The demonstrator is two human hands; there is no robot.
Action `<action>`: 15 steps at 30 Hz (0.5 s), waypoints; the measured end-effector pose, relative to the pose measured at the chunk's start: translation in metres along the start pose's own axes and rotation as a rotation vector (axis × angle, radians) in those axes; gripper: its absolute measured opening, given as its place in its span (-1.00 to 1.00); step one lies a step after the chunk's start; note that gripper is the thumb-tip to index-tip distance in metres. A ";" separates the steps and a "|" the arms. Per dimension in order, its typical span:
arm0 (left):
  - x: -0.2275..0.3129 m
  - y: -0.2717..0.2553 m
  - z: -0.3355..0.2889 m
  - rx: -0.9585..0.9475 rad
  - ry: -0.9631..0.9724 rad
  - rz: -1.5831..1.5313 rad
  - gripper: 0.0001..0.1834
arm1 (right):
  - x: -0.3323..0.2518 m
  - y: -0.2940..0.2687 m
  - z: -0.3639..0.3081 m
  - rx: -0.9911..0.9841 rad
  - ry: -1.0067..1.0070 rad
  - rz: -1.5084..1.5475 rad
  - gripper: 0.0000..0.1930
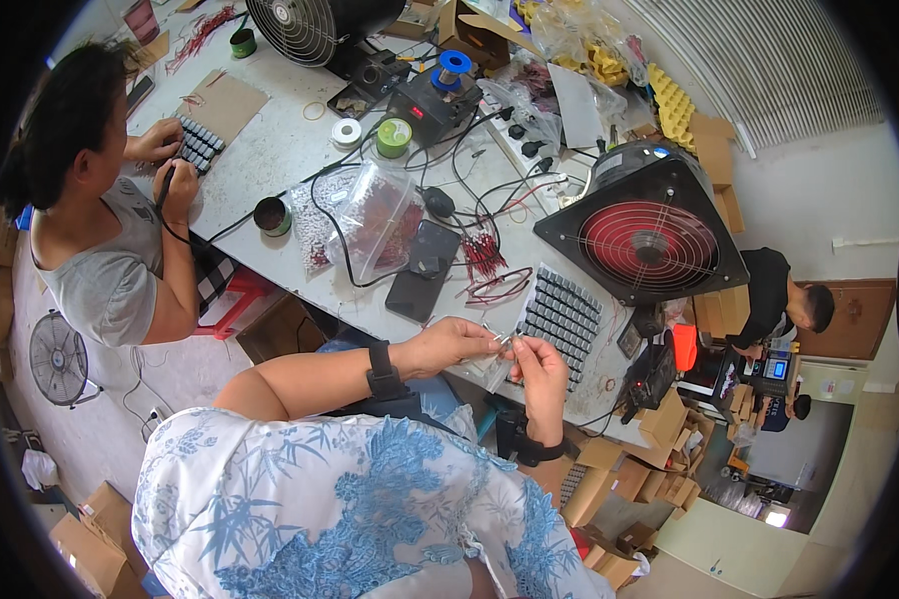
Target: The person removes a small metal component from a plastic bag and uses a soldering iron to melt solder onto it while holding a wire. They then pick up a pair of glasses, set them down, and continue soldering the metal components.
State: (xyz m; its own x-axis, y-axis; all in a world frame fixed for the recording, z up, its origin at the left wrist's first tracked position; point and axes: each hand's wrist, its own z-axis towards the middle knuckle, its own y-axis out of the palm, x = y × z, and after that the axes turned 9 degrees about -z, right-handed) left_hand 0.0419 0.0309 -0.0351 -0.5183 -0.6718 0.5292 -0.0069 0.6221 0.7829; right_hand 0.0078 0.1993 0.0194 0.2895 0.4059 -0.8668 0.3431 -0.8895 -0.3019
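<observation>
Near the front edge of the table, my left hand (444, 345) is closed in a pinch on a small silvery part (498, 336). Against it, the fingertips of my right hand (540, 373) are pinched together at the same part. Its exact kind is too small to make out. Just beyond my right hand lies a board with rows of small dark blocks (561, 317). Red wires (484, 258) are bunched a little farther left, and a dark phone (423, 270) rests beyond my left hand.
A square fan with a red centre (649, 248) stands at the right. Clear bags (375, 215), a green tin (394, 137) and a soldering station (425, 108) with trailing cables cover the middle. A co-worker (100, 220) at the left works over another block-filled board (200, 145).
</observation>
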 end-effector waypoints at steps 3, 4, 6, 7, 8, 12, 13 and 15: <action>-0.005 -0.006 0.004 -0.005 -0.006 -0.002 -0.71 | 0.000 0.001 0.001 0.001 -0.007 -0.009 -0.84; -0.005 -0.006 0.004 -0.005 -0.007 -0.002 -0.71 | 0.000 0.001 0.001 0.000 -0.007 -0.009 -0.84; -0.006 -0.007 0.005 -0.004 -0.001 -0.018 -0.71 | -0.001 0.002 0.002 -0.001 -0.011 -0.021 -0.84; -0.006 -0.007 0.005 -0.003 0.000 -0.019 -0.71 | -0.001 0.002 0.002 -0.002 -0.011 -0.022 -0.84; -0.006 -0.008 0.006 -0.002 0.003 -0.017 -0.71 | -0.002 0.002 0.002 -0.005 -0.009 -0.021 -0.84; 0.005 -0.001 0.000 0.008 -0.014 0.015 -0.70 | -0.003 0.003 0.001 0.004 -0.011 -0.027 -0.84; 0.005 -0.001 0.000 0.010 -0.013 0.014 -0.70 | -0.003 0.003 0.002 0.002 -0.011 -0.028 -0.84; 0.003 -0.002 0.000 0.016 0.001 0.013 -0.71 | -0.002 0.004 0.003 0.001 -0.020 -0.030 -0.83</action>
State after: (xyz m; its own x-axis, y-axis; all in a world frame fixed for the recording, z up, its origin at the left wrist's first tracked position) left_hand 0.0404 0.0275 -0.0353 -0.5177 -0.6640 0.5396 -0.0143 0.6373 0.7705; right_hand 0.0062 0.1946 0.0189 0.2616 0.4278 -0.8652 0.3505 -0.8773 -0.3278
